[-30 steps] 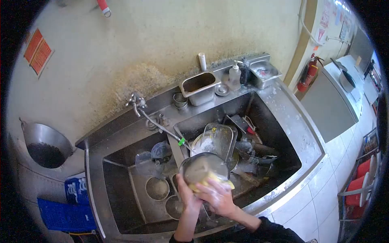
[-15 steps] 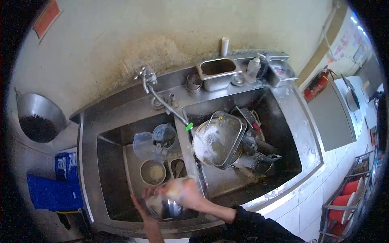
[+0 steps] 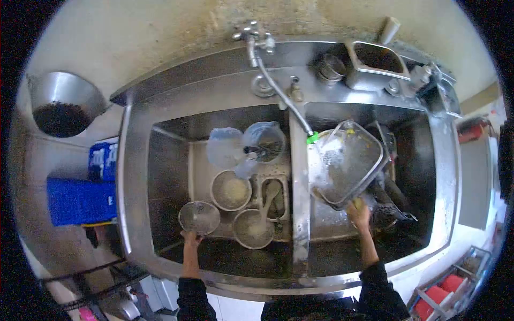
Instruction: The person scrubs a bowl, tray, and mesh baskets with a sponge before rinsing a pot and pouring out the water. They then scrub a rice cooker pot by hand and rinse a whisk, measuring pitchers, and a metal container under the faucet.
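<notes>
My left hand [image 3: 191, 237] is closed on the near rim of a round metal bowl [image 3: 199, 218] in the left basin. Beside that bowl are two more round bowls, one with cloudy liquid [image 3: 231, 190] and one nearer me [image 3: 253, 235]. A ladle-like utensil [image 3: 266, 206] lies across the nearer one and a small rectangular tin [image 3: 279, 211]. In the right basin, my right hand [image 3: 360, 214] is closed around what looks like a yellowish sponge [image 3: 353, 203], by the near corner of a clear rectangular container [image 3: 350, 166]. The fingers there are partly blurred.
Cloudy plastic jugs [image 3: 262, 142] stand at the back of the left basin. A hose with a green tip [image 3: 312, 138] hangs over the divider [image 3: 301, 230]. Dark pans [image 3: 393, 195] fill the right basin's side. A deep metal container [image 3: 375, 67] sits on the ledge.
My hands were together over the left basin's front with a shiny metal bowl. Now they are apart: the left lowers a bowl in the left basin, the right is over the right basin. The view shifted.
</notes>
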